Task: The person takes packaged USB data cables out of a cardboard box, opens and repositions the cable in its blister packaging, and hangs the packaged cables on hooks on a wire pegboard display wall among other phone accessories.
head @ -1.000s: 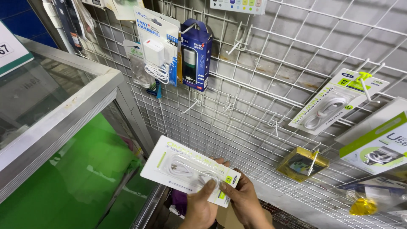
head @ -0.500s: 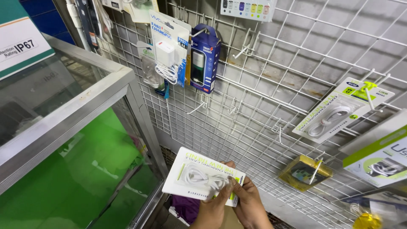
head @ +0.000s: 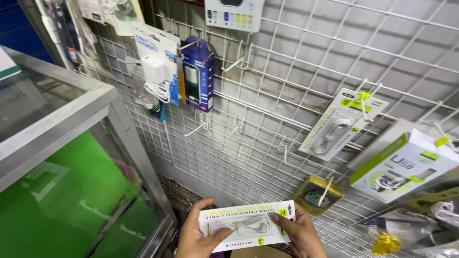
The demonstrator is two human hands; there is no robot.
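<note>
Both my hands hold a flat white and green cable package with a coiled white cable behind its clear window, low in the view. My left hand grips its left end with the thumb on the front. My right hand grips its right end. The package lies level, a little in front of the white wire grid wall.
Hanging on the grid are a blue boxed charger, a white charger pack, a white cable pack, a green and white box and a small yellow pack. Empty hooks stick out mid-grid. A glass display case stands left.
The package has turned from tilted to level and sits lower and further right in the view. Both hands keep hold of it. The camera has shifted closer to the grid.
</note>
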